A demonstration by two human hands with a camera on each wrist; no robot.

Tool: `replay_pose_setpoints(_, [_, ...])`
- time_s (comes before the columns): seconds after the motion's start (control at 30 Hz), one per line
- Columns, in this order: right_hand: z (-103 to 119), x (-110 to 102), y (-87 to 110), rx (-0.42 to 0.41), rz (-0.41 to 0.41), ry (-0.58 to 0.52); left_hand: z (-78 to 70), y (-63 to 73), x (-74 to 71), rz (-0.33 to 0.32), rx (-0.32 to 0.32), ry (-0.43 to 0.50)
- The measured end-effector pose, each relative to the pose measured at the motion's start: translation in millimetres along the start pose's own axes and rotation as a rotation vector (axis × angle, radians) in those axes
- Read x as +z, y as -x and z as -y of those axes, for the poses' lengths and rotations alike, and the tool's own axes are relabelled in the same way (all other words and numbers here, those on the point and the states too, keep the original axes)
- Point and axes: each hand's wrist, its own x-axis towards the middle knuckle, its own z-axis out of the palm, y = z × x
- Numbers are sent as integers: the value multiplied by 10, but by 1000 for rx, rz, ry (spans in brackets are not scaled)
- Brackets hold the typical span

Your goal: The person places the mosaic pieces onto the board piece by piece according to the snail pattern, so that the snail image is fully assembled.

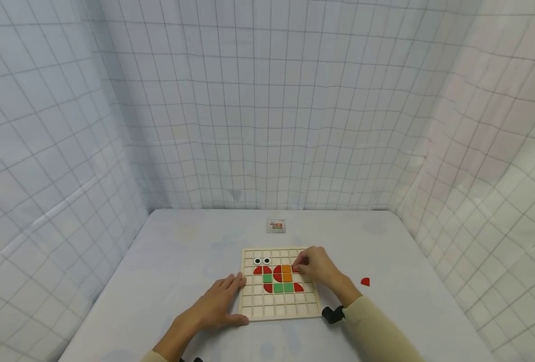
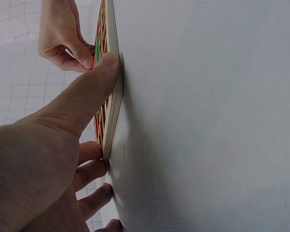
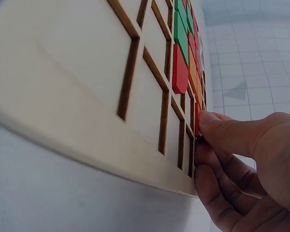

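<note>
A light wooden grid board [image 1: 290, 317] lies on the table, its cells partly filled with flat tiles. Two orange squares [image 1: 287, 277], three green squares [image 1: 278, 287], several red quarter-circles [image 1: 268, 288] and two round eye tiles [image 1: 257, 261] sit in it. My right hand [image 1: 317, 266] pinches a red quarter-circle tile [image 1: 296, 269] between thumb and fingertips, at the cell right of the upper orange square; its fingers partly hide that tile. Along the board's left side rests my left hand [image 1: 217, 304], fingers extended against the edge and thumb [image 2: 99, 75] on the near left corner.
One loose red quarter-circle [image 1: 365, 281] lies on the white table [image 1: 181, 261] to the right of the board. Behind the board is a small picture card [image 1: 276, 226]. White grid-lined sheets [image 1: 267, 125] enclose the table at the back and both sides.
</note>
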Motion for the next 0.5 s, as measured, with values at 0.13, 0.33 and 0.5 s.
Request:
replay_pose_setpoints(0.13, [8,-24,37,-11,11,18,11,-31,2,6,-16,-9])
replay_pose_setpoints(0.33, [14,-49,161,4,9,12,13,-24,15,13,-21,-4])
replay_pose_setpoints(0.5, [-51,-124,312,-24,-75,33,-7,0,5,18,-15,36])
